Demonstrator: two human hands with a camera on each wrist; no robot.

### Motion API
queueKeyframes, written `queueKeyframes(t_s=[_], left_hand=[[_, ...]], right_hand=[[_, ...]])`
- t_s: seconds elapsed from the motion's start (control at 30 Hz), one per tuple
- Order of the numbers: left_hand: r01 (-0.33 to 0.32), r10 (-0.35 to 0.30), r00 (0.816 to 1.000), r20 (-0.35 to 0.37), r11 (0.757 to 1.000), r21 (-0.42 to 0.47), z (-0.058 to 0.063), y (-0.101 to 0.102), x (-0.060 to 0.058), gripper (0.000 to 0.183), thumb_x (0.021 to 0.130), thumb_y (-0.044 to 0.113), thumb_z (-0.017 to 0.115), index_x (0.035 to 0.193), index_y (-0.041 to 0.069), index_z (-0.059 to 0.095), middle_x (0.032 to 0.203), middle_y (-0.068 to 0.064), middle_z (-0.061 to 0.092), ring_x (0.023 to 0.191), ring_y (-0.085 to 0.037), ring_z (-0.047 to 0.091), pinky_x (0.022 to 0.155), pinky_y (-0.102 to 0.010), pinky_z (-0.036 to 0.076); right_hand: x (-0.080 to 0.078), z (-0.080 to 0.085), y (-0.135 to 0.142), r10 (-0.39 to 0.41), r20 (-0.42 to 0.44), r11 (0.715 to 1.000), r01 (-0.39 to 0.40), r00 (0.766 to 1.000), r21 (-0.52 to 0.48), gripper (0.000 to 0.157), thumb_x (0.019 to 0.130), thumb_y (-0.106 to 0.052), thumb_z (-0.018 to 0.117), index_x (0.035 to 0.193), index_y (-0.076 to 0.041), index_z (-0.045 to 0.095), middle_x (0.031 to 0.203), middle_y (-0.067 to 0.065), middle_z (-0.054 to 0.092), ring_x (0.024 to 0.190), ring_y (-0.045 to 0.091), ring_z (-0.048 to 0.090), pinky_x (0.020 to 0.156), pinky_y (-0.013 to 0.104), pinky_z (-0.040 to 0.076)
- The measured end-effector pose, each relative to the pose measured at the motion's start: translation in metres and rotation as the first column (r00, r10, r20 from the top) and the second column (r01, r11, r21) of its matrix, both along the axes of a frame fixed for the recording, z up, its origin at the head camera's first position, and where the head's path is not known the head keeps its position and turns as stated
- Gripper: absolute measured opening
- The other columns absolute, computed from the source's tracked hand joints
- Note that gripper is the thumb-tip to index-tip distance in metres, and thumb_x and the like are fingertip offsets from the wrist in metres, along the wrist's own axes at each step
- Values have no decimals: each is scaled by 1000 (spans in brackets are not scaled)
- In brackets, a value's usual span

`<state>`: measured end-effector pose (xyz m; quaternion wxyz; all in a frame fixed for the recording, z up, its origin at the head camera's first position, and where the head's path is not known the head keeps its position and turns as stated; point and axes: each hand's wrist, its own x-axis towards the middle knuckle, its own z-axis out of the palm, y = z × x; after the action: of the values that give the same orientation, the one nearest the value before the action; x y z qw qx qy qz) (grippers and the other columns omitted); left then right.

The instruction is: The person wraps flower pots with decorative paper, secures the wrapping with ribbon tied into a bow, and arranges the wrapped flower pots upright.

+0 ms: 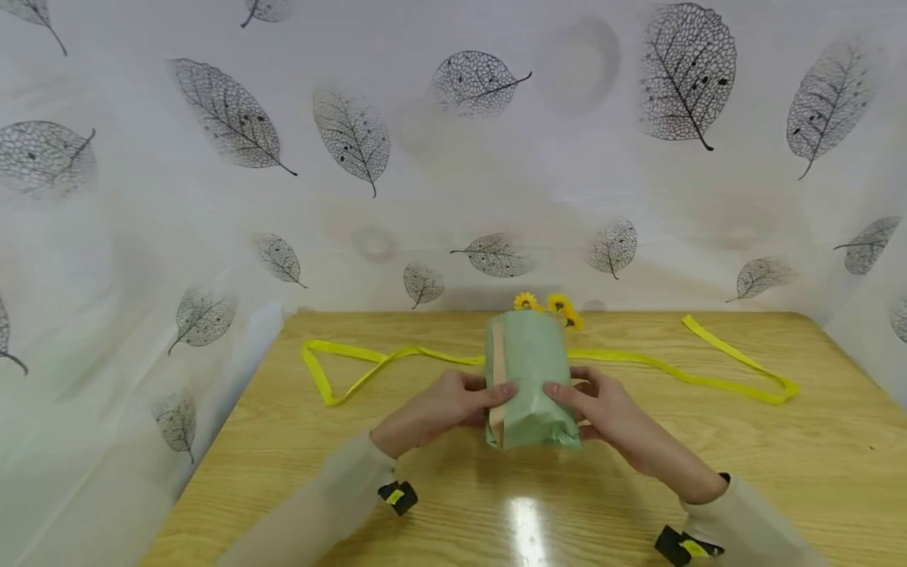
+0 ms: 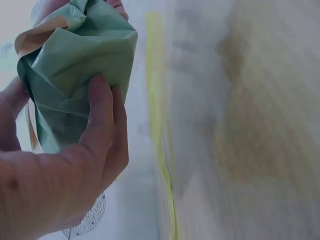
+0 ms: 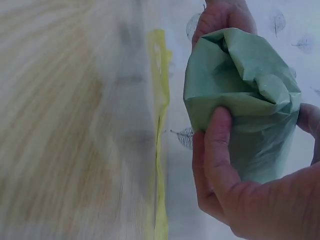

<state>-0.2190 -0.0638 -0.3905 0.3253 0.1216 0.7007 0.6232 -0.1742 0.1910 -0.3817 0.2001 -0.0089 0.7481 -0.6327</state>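
Note:
Both hands hold a package wrapped in pale green paper [image 1: 536,354] above the table, tilted toward me. A tan strip of paper edge [image 1: 499,354] runs down its left side. On the left side my left hand [image 1: 457,402] grips it, thumb on the front, fingers behind and underneath. My right hand [image 1: 598,402] grips the lower right side the same way. In the right wrist view the crumpled, folded end of the green paper [image 3: 245,75] shows. A yellow ribbon [image 1: 638,358] stretches across the table behind the package, which hides its middle.
Several yellow flowers [image 1: 558,303] show past the package's far end; whether they are joined to it I cannot tell. The wooden table [image 1: 283,472] meets a leaf-printed cloth [image 1: 453,181] at the back. The ribbon's left part is looped and its right end bends back.

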Motion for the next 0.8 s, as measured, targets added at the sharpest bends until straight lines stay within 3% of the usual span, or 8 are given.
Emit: queueKeyframes(t_s=[0.23, 0.5, 0.7, 0.8], left_hand=[[-27, 25, 999, -47, 999, -43, -3, 4, -24, 63, 101, 45, 62, 137, -7, 56, 127, -17, 70, 111, -25, 73, 100, -40, 58], [-26, 18, 995, -96, 996, -83, -17, 4, -45, 62, 101, 50, 60, 136, -2, 59, 127, -13, 70, 111, -19, 69, 102, -39, 57], [-75, 60, 991, -115, 990, -124, -23, 7, -60, 62, 100, 51, 62, 134, -1, 62, 125, -12, 71, 109, -17, 69, 101, -36, 56], [-93, 70, 987, -145, 983, -156, -26, 8, -63, 61, 98, 54, 63, 127, 1, 67, 118, -7, 72, 103, -13, 66, 94, -30, 56]], right_hand=[[-32, -8, -2, -9, -79, 998, 13, 997, 53, 78, 103, -43, 57, 157, 3, 24, 142, 27, 50, 102, 19, 69, 85, 36, 62], [-61, -23, -2, 2, -89, 998, 4, 996, 60, 75, 102, -45, 59, 153, 3, 33, 143, 24, 50, 105, 19, 65, 85, 33, 61], [-75, -32, -2, -2, -72, 999, 5, 997, 41, 78, 103, -48, 57, 156, 3, 29, 140, 25, 55, 100, 15, 68, 83, 33, 61], [-78, -35, -1, -4, -52, 1000, 5, 999, 19, 76, 104, -48, 55, 155, 3, 29, 136, 23, 58, 97, 13, 69, 83, 32, 61]])
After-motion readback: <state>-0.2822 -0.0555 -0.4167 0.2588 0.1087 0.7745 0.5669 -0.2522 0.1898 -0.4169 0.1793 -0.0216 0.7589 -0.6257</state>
